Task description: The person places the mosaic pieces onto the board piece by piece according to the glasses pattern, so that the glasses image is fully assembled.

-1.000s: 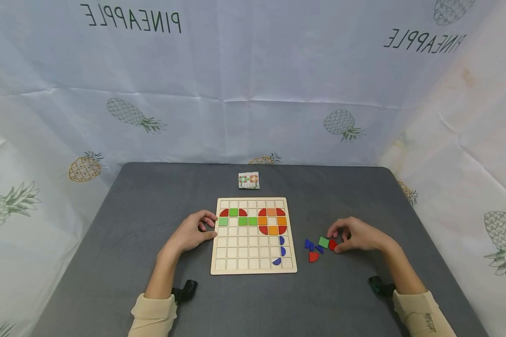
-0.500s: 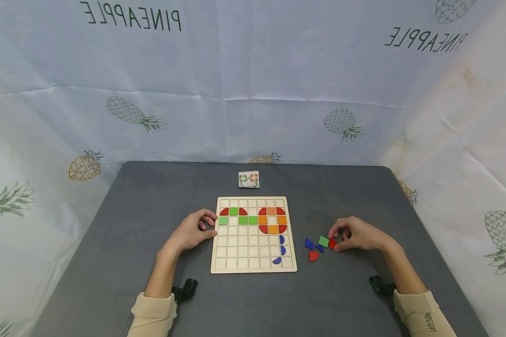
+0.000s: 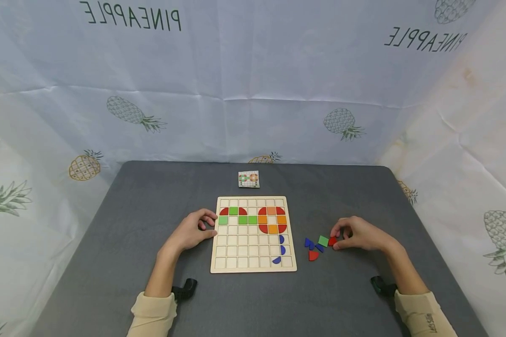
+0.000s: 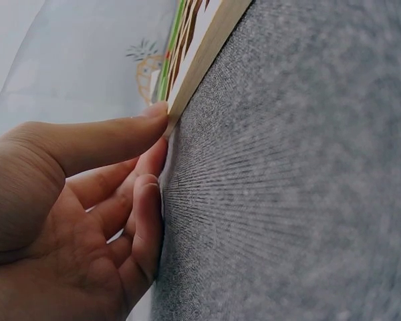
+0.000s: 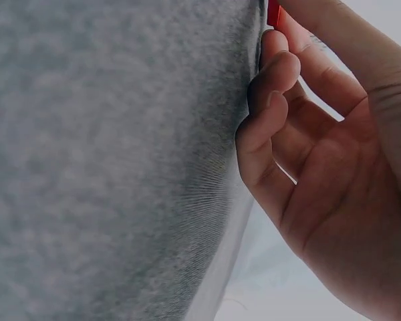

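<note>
A wooden grid board (image 3: 242,252) lies in the middle of the table, with red, green, orange and blue pieces in some squares. My left hand (image 3: 191,231) rests at its left edge, thumb and forefinger touching the rim a little apart. In the left wrist view the thumb (image 4: 120,140) lies straight against the board's edge (image 4: 204,63). Right of the board, my right hand (image 3: 358,234) pinches a red piece (image 3: 332,241) between thumb and fingertips. Only a sliver of that red piece (image 5: 273,12) shows in the right wrist view.
Beside the right hand lie a green square (image 3: 323,241), several small blue pieces (image 3: 319,248) and a red rounded piece (image 3: 313,256). Behind the board is a small pattern card (image 3: 249,179). A pineapple-print cloth (image 3: 253,70) hangs beyond the grey table (image 3: 173,187).
The right hand's fingertips have drawn slightly together on the red piece, which has turned a little. The left hand stays at the board's edge.
</note>
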Tool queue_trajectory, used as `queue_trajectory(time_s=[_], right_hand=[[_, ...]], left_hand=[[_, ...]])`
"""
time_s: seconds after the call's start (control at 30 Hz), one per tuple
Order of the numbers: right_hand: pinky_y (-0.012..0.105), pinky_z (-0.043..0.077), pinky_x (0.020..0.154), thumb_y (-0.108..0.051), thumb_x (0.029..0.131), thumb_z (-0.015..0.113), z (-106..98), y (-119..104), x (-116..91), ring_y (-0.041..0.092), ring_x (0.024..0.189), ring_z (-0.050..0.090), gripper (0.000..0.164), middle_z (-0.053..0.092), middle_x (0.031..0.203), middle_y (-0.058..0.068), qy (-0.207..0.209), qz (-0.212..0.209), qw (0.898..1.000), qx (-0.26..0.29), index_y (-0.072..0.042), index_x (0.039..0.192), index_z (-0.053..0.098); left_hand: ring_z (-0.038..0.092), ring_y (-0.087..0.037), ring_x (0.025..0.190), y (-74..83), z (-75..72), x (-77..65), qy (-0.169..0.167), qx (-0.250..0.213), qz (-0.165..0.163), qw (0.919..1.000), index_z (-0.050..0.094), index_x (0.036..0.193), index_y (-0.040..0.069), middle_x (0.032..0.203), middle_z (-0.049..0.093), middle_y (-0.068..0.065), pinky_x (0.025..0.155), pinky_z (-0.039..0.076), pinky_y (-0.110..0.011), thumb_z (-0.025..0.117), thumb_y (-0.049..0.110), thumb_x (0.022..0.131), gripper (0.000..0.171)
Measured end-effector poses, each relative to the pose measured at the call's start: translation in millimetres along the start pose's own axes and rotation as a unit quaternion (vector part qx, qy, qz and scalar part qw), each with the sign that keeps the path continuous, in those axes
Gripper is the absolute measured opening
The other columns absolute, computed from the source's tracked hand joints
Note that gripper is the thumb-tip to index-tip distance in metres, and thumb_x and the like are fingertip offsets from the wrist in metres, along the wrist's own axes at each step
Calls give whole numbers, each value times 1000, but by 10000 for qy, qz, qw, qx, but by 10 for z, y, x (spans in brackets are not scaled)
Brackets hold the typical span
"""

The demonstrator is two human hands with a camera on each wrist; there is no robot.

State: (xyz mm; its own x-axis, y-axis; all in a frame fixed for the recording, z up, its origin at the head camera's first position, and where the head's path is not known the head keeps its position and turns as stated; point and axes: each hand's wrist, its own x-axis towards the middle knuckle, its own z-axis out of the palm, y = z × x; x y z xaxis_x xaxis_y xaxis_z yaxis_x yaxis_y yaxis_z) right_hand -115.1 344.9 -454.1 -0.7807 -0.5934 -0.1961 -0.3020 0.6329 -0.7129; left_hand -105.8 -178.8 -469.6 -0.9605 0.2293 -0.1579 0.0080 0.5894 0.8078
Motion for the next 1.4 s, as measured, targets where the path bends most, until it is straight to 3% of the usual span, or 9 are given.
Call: queue_trajectory(time_s=[0.2,0.47,0.83,1.13,1.4], right_hand=[[24,48,62,-27,96,86,-23,-103,78,6,68,56,22,68,86,-1,94,-111,9999,67,-15,111,76],[25,57,68,-23,97,84,25,-347,384,27,71,68,26,75,87,6,-43,-299,9987,415,-10,116,74],[27,59,70,-20,98,83,196,-779,1028,15,76,70,26,79,102,3,-321,-700,9961,425,-9,120,76],[24,48,68,-22,101,79,415,-1191,1575,11,73,56,27,72,93,-2,-554,-1396,9883,-269,-10,126,79],[22,54,72,-16,101,79,668,-1476,1986,8,73,63,28,77,103,5,-917,-1398,9856,-249,-8,125,69]], left_hand=[[53,-20,89,-1,-3,-4,19,12,-20,10000,67,129,2,112,68,-14,81,44,-34,81,5,96,36],[53,-20,89,0,-5,4,8,3,-16,10000,67,129,2,111,67,-14,81,44,-35,81,5,96,35],[53,-20,89,8,-5,1,-4,-35,-24,10000,68,129,2,111,67,-14,80,44,-35,81,5,96,35],[53,-20,89,-4,-13,14,-40,-24,8,10000,68,129,3,112,68,-13,81,44,-35,81,6,96,36],[54,-20,90,-2,-32,21,-40,7,40,10000,68,129,2,112,68,-13,82,45,-34,81,5,96,36]])
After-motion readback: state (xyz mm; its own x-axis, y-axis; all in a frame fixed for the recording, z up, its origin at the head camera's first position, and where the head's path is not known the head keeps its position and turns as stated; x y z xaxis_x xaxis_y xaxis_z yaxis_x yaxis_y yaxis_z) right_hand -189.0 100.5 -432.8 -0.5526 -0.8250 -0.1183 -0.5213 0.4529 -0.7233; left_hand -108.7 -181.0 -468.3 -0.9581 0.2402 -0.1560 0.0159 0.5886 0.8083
